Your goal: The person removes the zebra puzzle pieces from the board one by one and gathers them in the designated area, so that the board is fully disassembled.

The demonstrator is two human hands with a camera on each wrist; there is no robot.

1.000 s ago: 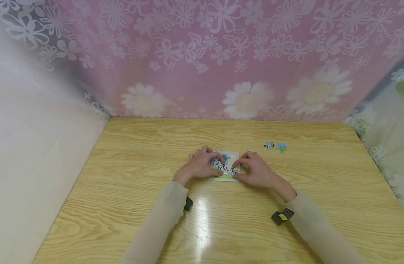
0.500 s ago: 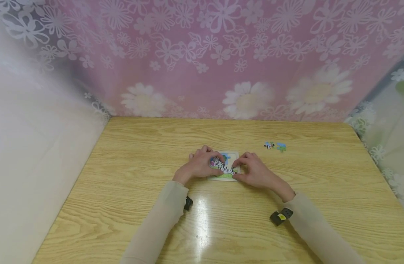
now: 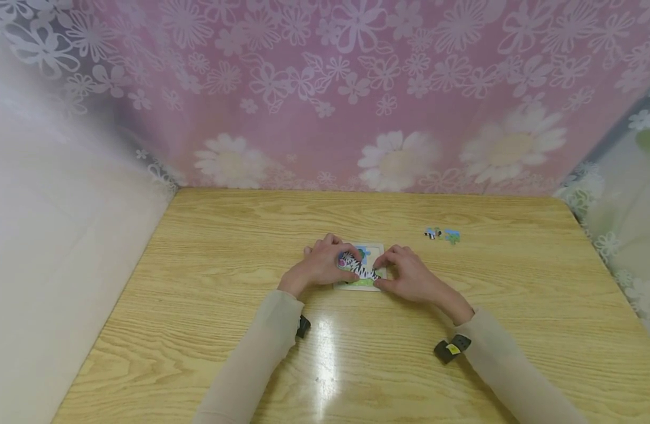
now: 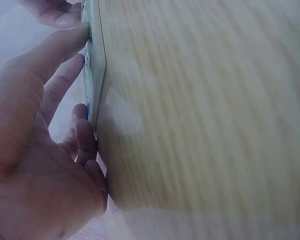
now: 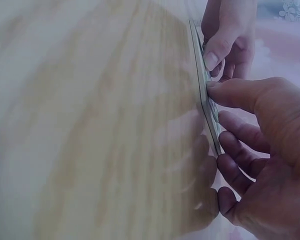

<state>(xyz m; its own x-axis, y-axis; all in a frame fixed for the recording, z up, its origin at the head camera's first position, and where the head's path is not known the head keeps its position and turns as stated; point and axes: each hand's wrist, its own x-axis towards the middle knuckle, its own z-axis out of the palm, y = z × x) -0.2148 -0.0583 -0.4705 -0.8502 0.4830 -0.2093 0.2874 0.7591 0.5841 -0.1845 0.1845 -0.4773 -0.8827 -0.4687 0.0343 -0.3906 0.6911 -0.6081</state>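
Observation:
A small framed jigsaw puzzle [image 3: 360,288] with a zebra picture lies flat on the table; a pale bare area shows at its upper right. My left hand [image 3: 320,264] spans its left side, thumb and index fingertips resting on the picture, the other fingers by the far left edge. At the right side, my right hand [image 3: 409,277] pinches a puzzle piece [image 3: 377,275] with the zebra's rear between thumb and index finger, low over the board. In the right wrist view the thumb touches the puzzle frame [image 5: 202,90] near its edge. Much of the held piece is hidden.
Two loose puzzle pieces, one black, white and blue [image 3: 432,234] and one blue and green [image 3: 452,236], lie beyond the right hand. The wood-grain table [image 3: 240,235] ends at a pink floral curtain [image 3: 314,129] behind and a white sheet [image 3: 65,235] at left.
The right forearm has shifted very slightly left. Otherwise both hands, the puzzle and the loose pieces stay practically in place.

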